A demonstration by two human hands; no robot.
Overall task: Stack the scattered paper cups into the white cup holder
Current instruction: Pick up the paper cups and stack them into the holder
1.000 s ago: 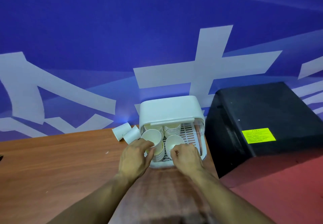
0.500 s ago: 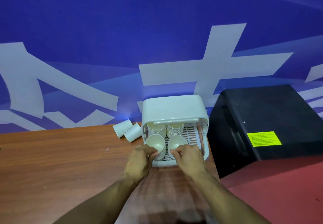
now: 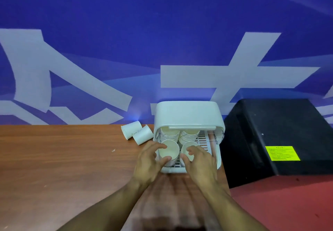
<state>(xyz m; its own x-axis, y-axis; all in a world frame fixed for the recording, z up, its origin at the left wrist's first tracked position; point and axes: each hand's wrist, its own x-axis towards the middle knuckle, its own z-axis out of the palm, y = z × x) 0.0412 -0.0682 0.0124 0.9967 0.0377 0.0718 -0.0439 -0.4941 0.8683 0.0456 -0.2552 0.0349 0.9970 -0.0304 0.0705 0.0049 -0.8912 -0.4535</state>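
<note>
left hand (image 3: 149,160) grips front-left cup (image 3: 169,150) at the rim | right hand (image 3: 200,160) curled round front-right cup (image 3: 186,147) | both cups upright inside white cup holder (image 3: 189,115), before rear stacks (image 3: 170,134) | two loose cups (image 3: 143,134) lie on surface (image 3: 63,158) at holder's 9 o'clock | black box (image 3: 270,122) at 3 o'clock, yellow label (image 3: 282,153) print unreadable

Right hand (image 3: 200,160) perhaps loosens cup (image 3: 184,146) grip.

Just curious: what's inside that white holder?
Paper cup stacks on a slatted tray; left hand and right hand each grip a front one. The lid hides the back.
</note>
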